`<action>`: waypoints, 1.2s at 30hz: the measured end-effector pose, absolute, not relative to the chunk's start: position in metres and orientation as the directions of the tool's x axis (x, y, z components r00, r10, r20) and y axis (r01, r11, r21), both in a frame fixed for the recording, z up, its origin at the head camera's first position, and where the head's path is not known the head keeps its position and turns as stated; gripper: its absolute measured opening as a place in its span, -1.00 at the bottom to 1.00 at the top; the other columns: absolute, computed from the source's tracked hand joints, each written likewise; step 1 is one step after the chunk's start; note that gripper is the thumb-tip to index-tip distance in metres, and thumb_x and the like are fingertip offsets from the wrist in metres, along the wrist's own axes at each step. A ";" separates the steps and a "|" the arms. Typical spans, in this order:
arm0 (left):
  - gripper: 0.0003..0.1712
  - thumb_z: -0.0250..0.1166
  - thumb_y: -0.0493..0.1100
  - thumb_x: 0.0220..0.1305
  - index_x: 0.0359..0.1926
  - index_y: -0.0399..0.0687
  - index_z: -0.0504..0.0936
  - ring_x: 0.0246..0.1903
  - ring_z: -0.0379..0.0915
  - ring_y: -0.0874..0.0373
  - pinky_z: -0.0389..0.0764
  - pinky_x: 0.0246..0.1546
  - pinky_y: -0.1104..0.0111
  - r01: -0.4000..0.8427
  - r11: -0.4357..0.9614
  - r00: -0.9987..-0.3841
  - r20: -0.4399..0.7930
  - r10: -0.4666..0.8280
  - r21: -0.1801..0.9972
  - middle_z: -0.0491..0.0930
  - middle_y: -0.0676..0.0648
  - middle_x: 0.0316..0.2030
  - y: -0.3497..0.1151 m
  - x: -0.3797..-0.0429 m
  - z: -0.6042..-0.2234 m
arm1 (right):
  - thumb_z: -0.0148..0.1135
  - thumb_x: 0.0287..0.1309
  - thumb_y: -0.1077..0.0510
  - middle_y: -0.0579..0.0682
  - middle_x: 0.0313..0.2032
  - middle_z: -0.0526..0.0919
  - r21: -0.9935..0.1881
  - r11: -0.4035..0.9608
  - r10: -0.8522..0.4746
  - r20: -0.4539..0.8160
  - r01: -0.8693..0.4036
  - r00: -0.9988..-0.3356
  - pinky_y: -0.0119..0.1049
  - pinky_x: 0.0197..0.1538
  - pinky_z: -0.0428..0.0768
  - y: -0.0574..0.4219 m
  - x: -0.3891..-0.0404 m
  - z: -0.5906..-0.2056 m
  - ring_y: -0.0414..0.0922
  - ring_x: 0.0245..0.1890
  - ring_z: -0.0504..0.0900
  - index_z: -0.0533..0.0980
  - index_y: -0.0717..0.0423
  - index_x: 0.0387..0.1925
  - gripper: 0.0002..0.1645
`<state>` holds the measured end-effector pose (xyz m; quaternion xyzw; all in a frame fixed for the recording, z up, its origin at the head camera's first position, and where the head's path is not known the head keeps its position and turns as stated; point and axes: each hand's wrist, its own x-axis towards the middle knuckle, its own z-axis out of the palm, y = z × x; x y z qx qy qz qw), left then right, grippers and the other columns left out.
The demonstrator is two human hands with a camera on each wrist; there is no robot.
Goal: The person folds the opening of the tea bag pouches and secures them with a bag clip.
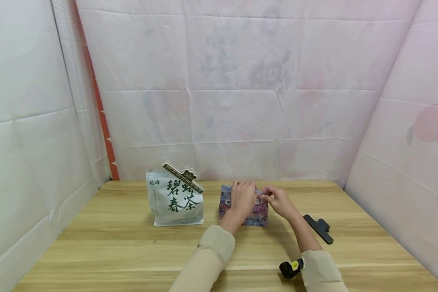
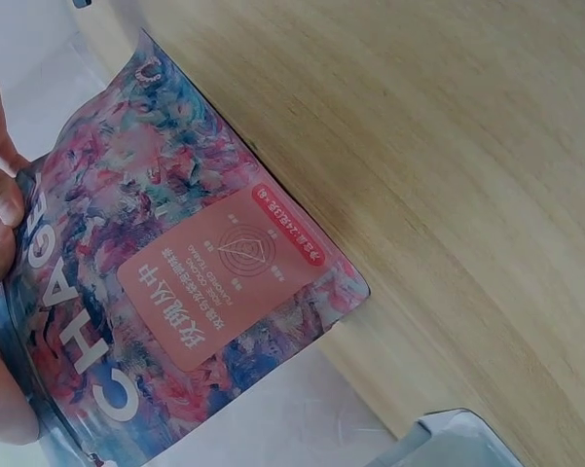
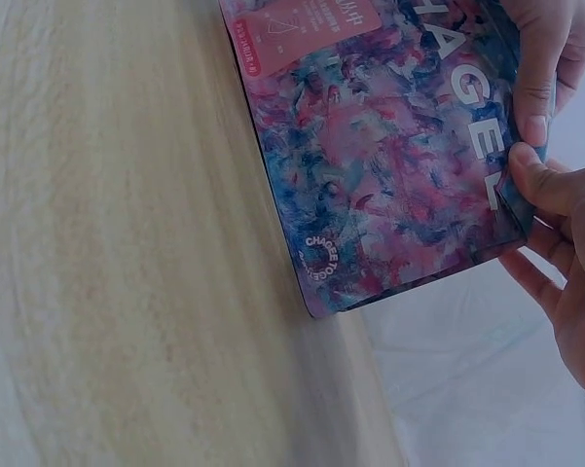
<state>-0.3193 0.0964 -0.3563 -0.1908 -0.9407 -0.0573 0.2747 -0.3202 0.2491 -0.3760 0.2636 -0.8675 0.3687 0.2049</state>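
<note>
A pink and blue patterned tea pouch [image 1: 254, 219] lettered CHAGEE stands on the table between the two hands. Its top edge is pinched by the left hand [image 1: 243, 198], which covers part of the front in the head view. At the right end of the same edge, the right hand [image 1: 280, 201] pinches the pouch between thumb and fingers. In the right wrist view, the right thumb [image 3: 540, 180] lies on the front near the last letters, close to the left hand [image 3: 545, 58]. The pouch front [image 2: 156, 224] with its pink label shows in the left wrist view.
A white tea pouch [image 1: 177, 209] with dark green characters stands to the left, a long clip [image 1: 182, 177] slanted across its top right corner. To the right, a black clip [image 1: 318, 229] lies on the wooden table [image 1: 131, 251]. White sheets [image 1: 233, 121] enclose the back and sides.
</note>
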 end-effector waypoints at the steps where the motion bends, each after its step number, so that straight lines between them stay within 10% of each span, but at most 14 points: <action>1: -0.81 0.27 0.14 0.14 -0.30 0.22 0.58 -0.37 0.41 0.31 0.27 -0.25 0.38 0.394 0.919 -0.775 0.540 0.329 0.005 0.54 0.23 -0.39 0.096 -0.319 -0.356 | 0.18 0.09 0.42 -0.10 -0.52 0.51 -0.532 0.592 -0.308 0.545 -0.606 -0.780 -0.29 -0.45 0.44 0.249 -0.320 -0.376 -0.11 -0.49 0.50 0.48 0.19 -0.47 -0.88; 18: -0.75 0.24 0.21 0.10 -0.27 0.24 0.59 -0.34 0.42 0.33 0.27 -0.23 0.40 0.379 0.925 -0.797 0.513 0.320 0.011 0.54 0.26 -0.38 0.097 -0.318 -0.355 | 0.07 0.17 0.44 0.14 -0.23 0.53 -0.673 0.483 -0.443 0.364 -0.560 -0.820 -0.16 -0.14 0.52 0.268 -0.316 -0.368 0.10 -0.18 0.54 0.52 0.36 -0.18 -0.81; 36: -0.76 0.25 0.19 0.11 -0.30 0.22 0.58 -0.33 0.43 0.31 0.26 -0.21 0.38 0.384 0.923 -0.808 0.489 0.328 0.017 0.54 0.24 -0.39 0.096 -0.320 -0.351 | 0.14 0.13 0.42 0.10 -0.38 0.52 -0.577 0.587 -0.365 0.438 -0.568 -0.821 -0.26 -0.35 0.45 0.260 -0.320 -0.375 -0.12 -0.39 0.44 0.52 0.23 -0.39 -0.91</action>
